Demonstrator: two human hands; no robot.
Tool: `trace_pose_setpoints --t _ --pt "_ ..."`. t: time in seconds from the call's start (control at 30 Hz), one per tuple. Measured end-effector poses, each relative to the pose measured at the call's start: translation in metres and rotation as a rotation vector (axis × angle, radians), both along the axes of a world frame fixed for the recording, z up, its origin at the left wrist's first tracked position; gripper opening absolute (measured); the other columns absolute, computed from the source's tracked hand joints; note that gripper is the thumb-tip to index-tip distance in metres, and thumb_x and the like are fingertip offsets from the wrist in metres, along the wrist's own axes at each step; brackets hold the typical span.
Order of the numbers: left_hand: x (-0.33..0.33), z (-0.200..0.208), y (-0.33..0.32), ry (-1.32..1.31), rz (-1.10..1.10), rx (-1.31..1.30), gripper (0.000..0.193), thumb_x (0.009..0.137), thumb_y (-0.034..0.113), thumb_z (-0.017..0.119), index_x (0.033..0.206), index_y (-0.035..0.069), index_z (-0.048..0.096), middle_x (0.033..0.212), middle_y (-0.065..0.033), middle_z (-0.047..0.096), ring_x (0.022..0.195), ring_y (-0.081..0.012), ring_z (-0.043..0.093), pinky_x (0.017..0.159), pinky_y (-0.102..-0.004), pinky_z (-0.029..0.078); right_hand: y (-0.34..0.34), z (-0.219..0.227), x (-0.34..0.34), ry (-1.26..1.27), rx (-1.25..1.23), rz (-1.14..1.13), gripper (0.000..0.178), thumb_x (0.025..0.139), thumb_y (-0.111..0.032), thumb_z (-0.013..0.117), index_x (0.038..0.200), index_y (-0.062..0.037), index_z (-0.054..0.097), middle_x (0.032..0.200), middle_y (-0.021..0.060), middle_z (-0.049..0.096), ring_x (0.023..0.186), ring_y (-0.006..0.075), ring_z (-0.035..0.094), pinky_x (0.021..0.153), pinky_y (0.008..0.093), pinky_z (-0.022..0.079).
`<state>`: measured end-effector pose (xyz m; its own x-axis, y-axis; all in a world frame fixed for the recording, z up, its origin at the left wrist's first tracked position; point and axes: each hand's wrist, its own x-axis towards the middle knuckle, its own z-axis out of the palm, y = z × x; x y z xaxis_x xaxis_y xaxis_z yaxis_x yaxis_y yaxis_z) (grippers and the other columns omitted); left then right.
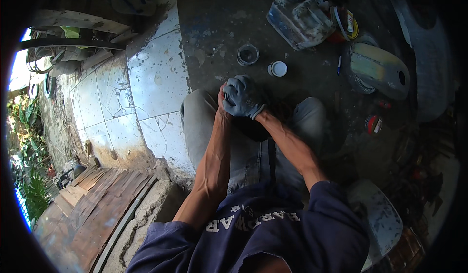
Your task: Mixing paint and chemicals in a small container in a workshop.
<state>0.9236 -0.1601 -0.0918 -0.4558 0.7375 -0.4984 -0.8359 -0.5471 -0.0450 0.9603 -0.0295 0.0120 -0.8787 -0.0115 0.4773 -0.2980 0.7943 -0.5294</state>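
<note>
My right hand (pixel 242 97), in a grey work glove, is closed with its fingers curled over my bare left hand (pixel 223 97). The two hands press together above my lap, between my bent knees. Only a strip of the left hand's edge shows; the glove hides its fingers. Whatever lies between the palms, if anything, cannot be seen. Just beyond the hands, a clear glass jar (pixel 248 55) stands on the dark floor. To its right is a small round container (pixel 278 69) with a white top, apart from both hands.
A stained plastic jug (pixel 304 24) lies at the far right of the hands. Nearer are a blue-and-white pen (pixel 339 65), a yellowish-green painted panel (pixel 378 66) and a small red round container (pixel 374 125). Pale cracked tiles (pixel 156 78) and a wooden board (pixel 87 214) are on the left.
</note>
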Motion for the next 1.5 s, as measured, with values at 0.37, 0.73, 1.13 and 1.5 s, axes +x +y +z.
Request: trace_pose_setpoints --t 0.37,0.73,1.13,1.5 --pt "0.018 0.033 0.019 -0.105 0.063 -0.051 0.037 0.102 0.042 0.064 0.119 0.010 0.072 0.123 -0.0101 0.074 0.114 -0.0290 0.070 0.106 -0.0473 0.054 -0.005 0.019 0.022 -0.340 0.034 -0.131 0.073 0.082 -0.043 0.077 0.140 -0.0035 0.058 0.149 0.0273 0.047 0.136 0.0478 0.045 0.113 0.0553 0.040" --pt "-0.006 0.015 0.011 -0.081 -0.079 0.141 0.051 0.103 0.053 0.057 0.121 0.008 0.070 0.121 -0.0116 0.075 0.116 -0.0300 0.069 0.107 -0.0490 0.052 0.012 -0.011 0.013 -0.118 0.066 -0.039 0.067 0.082 -0.041 0.075 0.134 -0.0016 0.061 0.134 0.0258 0.054 0.125 0.0447 0.050 0.107 0.0551 0.045" --pt "-0.002 0.024 0.013 -0.042 -0.091 -0.004 0.052 0.103 0.055 0.053 0.127 0.010 0.067 0.125 -0.0104 0.073 0.117 -0.0305 0.068 0.106 -0.0467 0.053 0.019 0.000 0.013 -0.068 -0.073 0.023 0.068 0.080 -0.041 0.080 0.133 -0.0027 0.061 0.136 0.0243 0.052 0.126 0.0450 0.051 0.106 0.0545 0.045" --pt "0.003 0.002 0.016 0.025 0.110 -0.042 0.051 0.105 0.055 0.051 0.130 0.013 0.065 0.128 -0.0088 0.072 0.120 -0.0291 0.067 0.106 -0.0460 0.054 0.033 -0.003 0.000 -0.044 0.116 0.196 0.059 0.085 -0.036 0.071 0.132 -0.0011 0.062 0.131 0.0229 0.054 0.121 0.0408 0.051 0.104 0.0527 0.047"
